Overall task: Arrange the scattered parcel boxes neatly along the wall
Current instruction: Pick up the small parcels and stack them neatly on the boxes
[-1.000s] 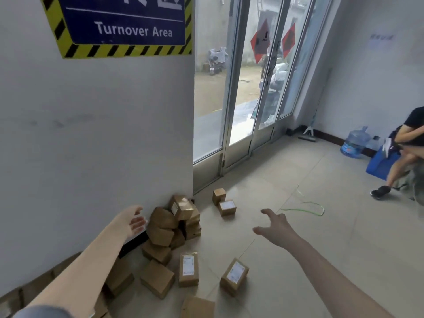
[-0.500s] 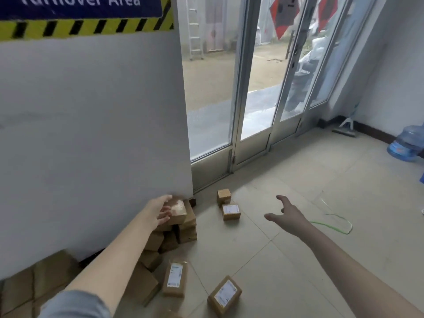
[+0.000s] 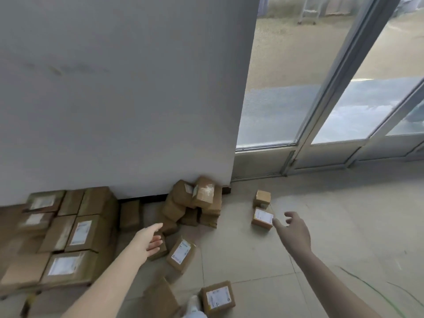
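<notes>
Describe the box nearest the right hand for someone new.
Find the glass door beside the white wall. Two small boxes sit on the floor before it. Pick the nearer box, white label on top; its neighbour shows none.

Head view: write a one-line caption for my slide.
The left hand and right hand reach over scattered parcel boxes at the wall by the glass door.

Wall (image 3: 114, 88): left and centre, behind everything.
Glass doors (image 3: 275, 88): right of the wall.
Packed rows (image 3: 68, 237): on the floor (image 3: 344, 226) along the wall, far left.
Heap (image 3: 195, 203): at the wall's right corner.
Two small boxes (image 3: 262, 218): right of the heap, one behind the other.
Loose boxes (image 3: 181, 253): in front of the heap.
Left hand (image 3: 149, 241): between rows and loose boxes.
Right hand (image 3: 293, 235): just beside the nearer small box.
</notes>
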Demonstrator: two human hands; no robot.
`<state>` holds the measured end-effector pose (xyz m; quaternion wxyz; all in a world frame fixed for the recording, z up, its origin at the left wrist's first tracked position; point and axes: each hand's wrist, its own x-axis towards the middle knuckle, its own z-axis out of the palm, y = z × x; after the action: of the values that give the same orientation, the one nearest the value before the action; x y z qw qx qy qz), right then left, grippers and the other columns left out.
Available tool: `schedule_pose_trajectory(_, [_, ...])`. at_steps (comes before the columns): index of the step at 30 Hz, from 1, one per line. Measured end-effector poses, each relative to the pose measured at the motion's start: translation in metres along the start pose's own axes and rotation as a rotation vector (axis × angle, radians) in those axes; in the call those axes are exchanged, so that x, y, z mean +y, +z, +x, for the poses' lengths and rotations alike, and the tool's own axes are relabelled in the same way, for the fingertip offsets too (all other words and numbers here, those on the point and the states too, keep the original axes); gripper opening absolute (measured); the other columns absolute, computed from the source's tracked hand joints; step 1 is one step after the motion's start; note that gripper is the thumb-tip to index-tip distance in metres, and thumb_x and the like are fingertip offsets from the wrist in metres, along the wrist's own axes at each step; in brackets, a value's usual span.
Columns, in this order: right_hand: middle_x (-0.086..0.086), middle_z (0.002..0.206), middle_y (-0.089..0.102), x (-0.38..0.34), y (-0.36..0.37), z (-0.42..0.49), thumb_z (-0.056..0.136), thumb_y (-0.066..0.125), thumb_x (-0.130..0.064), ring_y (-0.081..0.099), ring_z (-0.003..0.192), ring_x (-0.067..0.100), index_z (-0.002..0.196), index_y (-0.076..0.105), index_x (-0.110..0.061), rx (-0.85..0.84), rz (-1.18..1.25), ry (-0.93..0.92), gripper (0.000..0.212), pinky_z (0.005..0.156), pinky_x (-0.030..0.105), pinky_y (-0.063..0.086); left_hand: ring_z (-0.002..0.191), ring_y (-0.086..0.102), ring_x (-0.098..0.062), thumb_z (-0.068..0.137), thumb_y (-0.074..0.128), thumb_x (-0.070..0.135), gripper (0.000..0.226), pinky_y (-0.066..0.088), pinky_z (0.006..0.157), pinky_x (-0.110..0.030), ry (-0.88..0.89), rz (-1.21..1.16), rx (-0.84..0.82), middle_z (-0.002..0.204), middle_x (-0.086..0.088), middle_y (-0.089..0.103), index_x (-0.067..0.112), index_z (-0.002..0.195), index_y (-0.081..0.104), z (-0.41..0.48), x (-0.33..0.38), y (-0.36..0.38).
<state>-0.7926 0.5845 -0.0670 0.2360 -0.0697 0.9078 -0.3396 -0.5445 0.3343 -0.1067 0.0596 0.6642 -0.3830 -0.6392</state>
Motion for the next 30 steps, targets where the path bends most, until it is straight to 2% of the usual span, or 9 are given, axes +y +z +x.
schedule_pose_trajectory(4, [0.012,0.113,0.060,0.015,0.032,0.040,0.087,0.061,-0.024,0.055,0.094,0.025,0.118,0.054,-0.009,-0.026,0.005,0.053,0.035,0.074,0.031,0.038,0.075,0.060,-0.021,0.088,0.065,0.026,0.034,0.048,0.080,-0.037,-0.031,0.004,0.024,0.088,-0.010,0.058,0.007,0.114,0.055,0.037,0.005,0.034])
schedule_pose_trajectory(7, [0.011,0.122,0.057,0.021,0.061,0.079,0.086,0.061,-0.026,0.056,0.109,0.027,0.128,0.049,-0.011,-0.093,-0.032,0.110,0.046,0.078,0.030,0.038,0.081,0.060,-0.023,0.089,0.065,0.026,0.029,0.050,0.079,-0.036,-0.040,0.038,0.021,0.092,-0.010,0.058,0.009,0.110,0.056,0.076,0.018,0.063])
schedule_pose_trajectory(10, [0.010,0.124,0.056,0.019,0.102,0.122,0.087,0.062,-0.028,0.055,0.112,0.025,0.130,0.047,-0.010,-0.126,-0.065,0.170,0.049,0.079,0.030,0.038,0.083,0.059,-0.023,0.090,0.063,0.024,0.028,0.050,0.068,-0.031,-0.047,0.148,-0.006,0.095,-0.011,0.059,0.008,0.111,0.056,0.129,0.021,0.092])
schedule_pose_trajectory(17, [0.013,0.121,0.060,0.030,0.254,0.253,0.084,0.064,-0.025,0.058,0.109,0.028,0.126,0.052,-0.008,-0.186,-0.046,0.381,0.046,0.093,0.036,0.041,0.067,0.049,-0.016,0.084,0.070,0.032,0.050,0.039,0.059,-0.025,-0.236,0.146,-0.038,0.080,-0.007,0.053,0.003,0.119,0.052,0.287,0.010,0.169])
schedule_pose_trajectory(20, [0.012,0.123,0.058,0.051,0.328,0.319,0.085,0.063,-0.024,0.055,0.112,0.025,0.134,0.046,-0.009,-0.257,-0.093,0.306,0.054,0.092,0.033,0.041,0.097,0.056,-0.023,0.079,0.074,0.040,0.073,0.048,0.080,-0.032,-0.220,0.087,-0.008,0.114,-0.013,0.055,0.011,0.135,0.038,0.383,0.015,0.202])
schedule_pose_trajectory(23, [0.011,0.131,0.053,0.078,0.399,0.377,0.087,0.061,-0.026,0.051,0.118,0.026,0.144,0.035,-0.009,-0.305,-0.187,0.202,0.065,0.094,0.033,0.041,0.128,0.043,-0.030,0.069,0.077,0.053,0.102,0.042,0.104,-0.045,-0.185,0.129,0.021,0.146,-0.011,0.036,0.017,0.148,0.023,0.480,0.011,0.232])
schedule_pose_trajectory(25, [0.012,0.146,0.039,0.099,0.445,0.412,0.087,0.063,-0.031,0.039,0.133,0.027,0.149,0.024,-0.011,-0.348,-0.249,0.130,0.077,0.104,0.034,0.035,0.135,0.035,-0.031,0.063,0.079,0.058,0.115,0.036,0.109,-0.049,-0.152,0.168,0.034,0.152,-0.008,0.026,0.018,0.151,0.016,0.534,0.006,0.253])
schedule_pose_trajectory(27, [0.016,0.146,0.033,0.119,0.490,0.437,0.083,0.067,-0.037,0.036,0.134,0.031,0.151,0.016,-0.016,-0.383,-0.280,0.104,0.087,0.105,0.036,0.034,0.137,0.031,-0.031,0.057,0.079,0.063,0.124,0.033,0.111,-0.048,-0.136,0.227,0.031,0.155,-0.007,0.019,0.019,0.151,0.012,0.573,-0.002,0.270])
schedule_pose_trajectory(30, [0.021,0.154,0.011,0.134,0.546,0.462,0.073,0.074,-0.051,0.023,0.141,0.037,0.152,0.002,-0.027,-0.430,-0.247,0.125,0.109,0.112,0.044,0.031,0.137,0.031,-0.029,0.026,0.077,0.078,0.151,0.030,0.111,-0.050,-0.118,0.246,-0.036,0.154,-0.004,0.024,0.021,0.151,0.014,0.609,-0.011,0.279])
